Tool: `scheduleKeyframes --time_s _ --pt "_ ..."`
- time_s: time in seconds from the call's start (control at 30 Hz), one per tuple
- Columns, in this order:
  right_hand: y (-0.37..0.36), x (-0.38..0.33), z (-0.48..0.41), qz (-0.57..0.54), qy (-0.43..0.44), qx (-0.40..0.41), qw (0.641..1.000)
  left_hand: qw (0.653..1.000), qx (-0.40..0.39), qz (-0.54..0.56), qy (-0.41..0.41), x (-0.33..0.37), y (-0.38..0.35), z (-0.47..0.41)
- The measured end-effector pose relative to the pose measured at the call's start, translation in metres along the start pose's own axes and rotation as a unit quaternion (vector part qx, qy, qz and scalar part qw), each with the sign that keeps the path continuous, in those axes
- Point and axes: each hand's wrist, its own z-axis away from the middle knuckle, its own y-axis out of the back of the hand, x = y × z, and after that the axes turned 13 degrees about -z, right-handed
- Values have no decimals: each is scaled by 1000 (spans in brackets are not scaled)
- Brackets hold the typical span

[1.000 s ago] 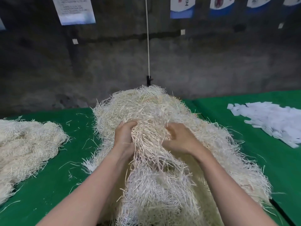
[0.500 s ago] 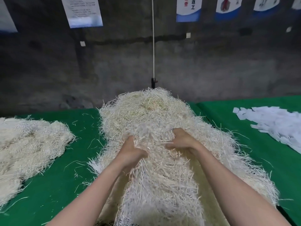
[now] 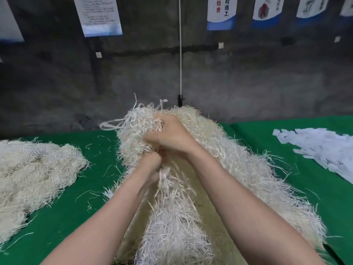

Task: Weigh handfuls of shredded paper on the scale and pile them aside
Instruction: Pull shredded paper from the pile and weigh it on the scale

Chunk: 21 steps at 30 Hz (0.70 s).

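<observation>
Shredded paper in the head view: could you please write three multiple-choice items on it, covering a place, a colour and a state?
1. Where do the flat white slips lie from the big shredded heap? A) left B) right C) on top
2. What colour is the table cover? A) green B) red C) grey
3. What are the left hand and right hand doing? A) lying flat on the cover B) hanging idle C) gripping a bunch of shreds
Answers: 1 B, the slips lie at the cover's right end. 2 A, green shows around every pile. 3 C, both hands' fingers curl into the shreds above the heap.
</observation>
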Motion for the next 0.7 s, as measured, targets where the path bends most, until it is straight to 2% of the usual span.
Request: scheduleKeyframes --time_s 0.07,0.1,0.17,0.2,0.3,0.37,0.43,0.5,0.53,0.6,0.63,0.7 --pt "18 2 3 -7 -8 -4 1000 998 43 35 -13 -2 12 -4" --pt "33 2 5 5 -1 20 1000 998 57 27 -18 -2 19 -5" --pt "71 10 7 95 -12 82 992 996 90 15 -20 0 36 -8" --pt "90 17 8 159 -39 79 983 994 103 3 -26 1 45 -10" --pt "119 55 12 314 -182 -50 931 991 125 11 -33 10 64 -15" --pt "111 84 15 358 -241 -89 898 992 125 19 -31 15 74 -21" --pt "95 105 14 378 -240 -84 890 994 110 22 -18 15 77 -27" --pt "77 110 11 395 -199 -82 893 996 93 9 3 13 72 -25" --pt "71 109 9 368 -169 -66 912 996 86 -11 11 11 68 -23" --pt "58 98 5 188 -126 7 974 996 66 -59 25 1 63 -23" --pt "50 87 4 78 -112 34 990 995 50 -77 23 -2 60 -22" --pt "39 70 -2 -61 -114 62 990 986 55 -155 -21 -9 52 -18"
